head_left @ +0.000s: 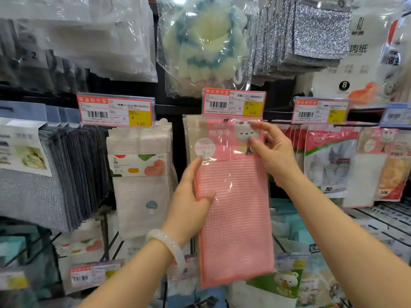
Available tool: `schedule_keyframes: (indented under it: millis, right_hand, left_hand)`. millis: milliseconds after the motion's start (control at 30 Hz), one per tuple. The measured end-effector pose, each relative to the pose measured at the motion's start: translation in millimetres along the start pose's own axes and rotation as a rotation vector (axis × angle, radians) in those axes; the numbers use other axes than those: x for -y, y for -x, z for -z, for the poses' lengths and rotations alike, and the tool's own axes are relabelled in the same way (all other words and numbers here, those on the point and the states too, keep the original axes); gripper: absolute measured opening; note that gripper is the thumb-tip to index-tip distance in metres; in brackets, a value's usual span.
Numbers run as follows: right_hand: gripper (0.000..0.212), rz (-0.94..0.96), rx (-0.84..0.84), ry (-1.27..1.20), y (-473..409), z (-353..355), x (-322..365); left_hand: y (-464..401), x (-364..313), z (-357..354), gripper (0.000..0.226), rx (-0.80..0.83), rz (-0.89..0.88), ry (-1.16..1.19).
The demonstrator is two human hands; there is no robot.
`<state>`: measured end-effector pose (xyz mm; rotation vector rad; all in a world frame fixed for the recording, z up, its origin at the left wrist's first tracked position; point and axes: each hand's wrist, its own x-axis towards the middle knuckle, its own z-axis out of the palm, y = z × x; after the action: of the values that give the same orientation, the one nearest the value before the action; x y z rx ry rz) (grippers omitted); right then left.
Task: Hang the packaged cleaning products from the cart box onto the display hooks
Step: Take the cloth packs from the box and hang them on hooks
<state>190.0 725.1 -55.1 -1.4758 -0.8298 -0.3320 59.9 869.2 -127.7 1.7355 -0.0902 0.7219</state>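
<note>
Two bare hands meet on one pink dishcloth pack (233, 210) at the middle of a crowded wall of hanging goods. Far left, rows of white packets (73, 34) fill the upper level, and below them hangs a thick stack of grey cloth packs (75, 174). Beside that stack, nearer the centre, hang white towel packs (140, 181) with a band of coloured shapes across the front and a small mushroom print lower down. Above the centre is a bagged bath pouf (204, 43), pale yellow and blue, and to its right a fan of glittery silver scouring pads (311, 32). Far right, packs with red and green headers (329, 161) crowd the lower row.

The pink dishcloth pack is the largest thing near the person — a long clear sleeve with waffle-weave cloth inside and a pink header card bearing a cartoon animal. Its top edge sits just under the middle price tag (233, 103), which reads 4.00; whether the hole is on the hook I cannot tell. The left hand (191, 196) holds the pack's left edge at mid-height, thumb curled across the front, fingers behind. A pale bangle (166, 247) circles that wrist. The right hand (273, 150) is up at the header, thumb and forefinger pinching the top right corner, the other fingers loosely curled beside it. A second price tag (115, 112) to the left reads 5.50 — a third (320, 111) to the right is too blurred to read
</note>
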Motion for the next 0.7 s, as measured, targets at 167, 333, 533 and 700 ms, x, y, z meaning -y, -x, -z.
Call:
schedule_keyframes:
  millis: [167, 333, 533, 700]
  right_hand:
    - [0.087, 0.033, 0.177, 0.532, 10.0, 3.9, -26.2]
    - [0.109, -0.084, 0.213, 0.642, 16.6, -3.8, -47.4]
    - [0.124, -0.078, 0.126, 0.839, 22.6, -21.8, -58.0]
    - [0.13, 0.2, 0.262, 1.261, 17.0, -30.9, -60.3]
  left_hand:
    - [-16.0, 14.3, -20.7, 0.083, 0.134, 0.066, -0.121]
    - [-35.2, 27.7, -14.7, 0.09, 0.121, 0.12, -0.497]
    - [-48.9, 39.1, -14.3, 0.114, -0.019, 0.095, -1.21]
    - [-72.0, 35.7, -19.4, 0.109, 0.062, -0.054, -1.5]
